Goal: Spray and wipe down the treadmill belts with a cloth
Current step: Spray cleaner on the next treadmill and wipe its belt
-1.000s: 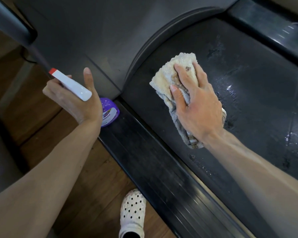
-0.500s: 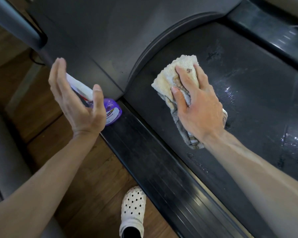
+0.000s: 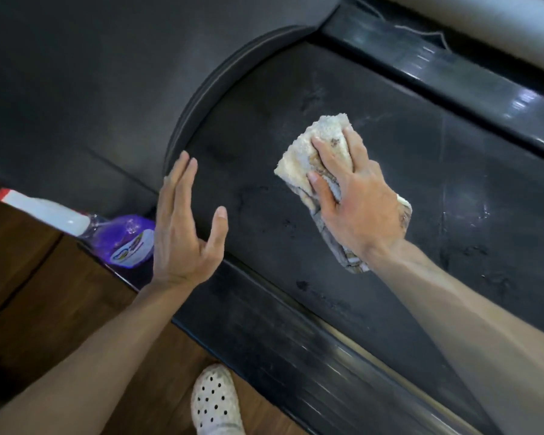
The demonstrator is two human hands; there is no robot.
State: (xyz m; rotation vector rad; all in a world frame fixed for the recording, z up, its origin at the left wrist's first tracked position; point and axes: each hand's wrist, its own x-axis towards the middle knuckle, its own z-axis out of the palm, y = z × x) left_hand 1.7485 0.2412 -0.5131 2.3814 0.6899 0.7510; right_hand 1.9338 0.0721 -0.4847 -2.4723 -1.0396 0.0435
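Cloth [image 3: 314, 149] now further up belt [image 3: 421, 189] under R hand [image 3: 358, 205]; L hand [image 3: 182, 227] empty, fingers straight.

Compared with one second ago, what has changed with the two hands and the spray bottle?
The left hand let go of the spray bottle, which now rests at the side rail's front end, and moved right with fingers straight, holding nothing. The right hand slid the cloth a little to the right along the belt. It still presses the cloth flat on the belt.
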